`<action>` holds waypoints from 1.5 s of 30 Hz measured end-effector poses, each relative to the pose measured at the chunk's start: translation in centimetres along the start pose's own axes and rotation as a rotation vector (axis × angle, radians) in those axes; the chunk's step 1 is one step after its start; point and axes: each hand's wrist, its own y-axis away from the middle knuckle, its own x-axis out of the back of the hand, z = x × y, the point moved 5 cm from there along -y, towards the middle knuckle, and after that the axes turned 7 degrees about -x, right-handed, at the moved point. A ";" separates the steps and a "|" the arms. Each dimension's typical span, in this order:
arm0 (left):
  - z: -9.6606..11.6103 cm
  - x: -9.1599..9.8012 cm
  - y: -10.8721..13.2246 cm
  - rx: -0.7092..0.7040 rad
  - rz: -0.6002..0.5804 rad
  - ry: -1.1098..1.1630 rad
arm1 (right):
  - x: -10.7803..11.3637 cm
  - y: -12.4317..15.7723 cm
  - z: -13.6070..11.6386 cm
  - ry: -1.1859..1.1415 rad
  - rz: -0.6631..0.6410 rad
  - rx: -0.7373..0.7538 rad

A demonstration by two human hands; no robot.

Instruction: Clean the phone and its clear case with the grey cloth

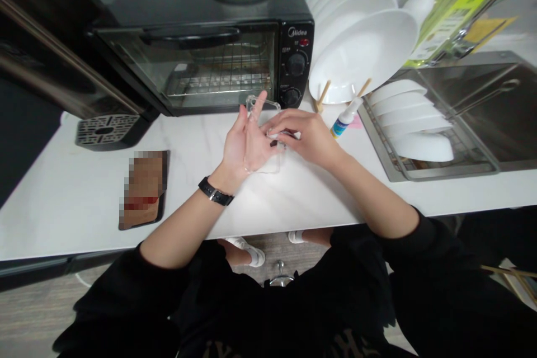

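A clear phone case [268,165] lies across the palm of my left hand [247,142], with its corners showing past the fingers. That hand is turned palm up and supports the case, thumb and one finger reaching upward. My right hand [300,131] meets it from the right, fingertips closed in a pinch over the case. Between them is a small silvery and dark piece [274,143], too small and covered to name. Just right of my right hand, a small white bottle with a blue label [343,122] stands on the counter.
A phone [145,193] lies on the white counter [268,210] at left. Behind my hands stands a black toaster oven [201,28]. Racked white plates [364,47] are to its right, and bowls [413,117] sit by the sink [495,117]. A drip tray [104,130] is far left.
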 end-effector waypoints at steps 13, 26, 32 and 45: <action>-2.8 0.2 0.2 0.240 -0.090 -0.007 | 0.4 0.1 0.5 -0.085 0.212 -0.180; -0.6 -0.1 0.1 -0.118 -0.023 0.051 | -3.2 1.5 -3.5 -0.173 -0.229 0.238; 0.4 0.3 0.3 -0.180 0.001 0.079 | -2.3 0.9 -2.5 -0.137 -0.276 0.172; -2.2 -0.2 0.1 0.102 -0.038 -0.029 | 1.0 -0.1 1.9 0.031 0.233 -0.221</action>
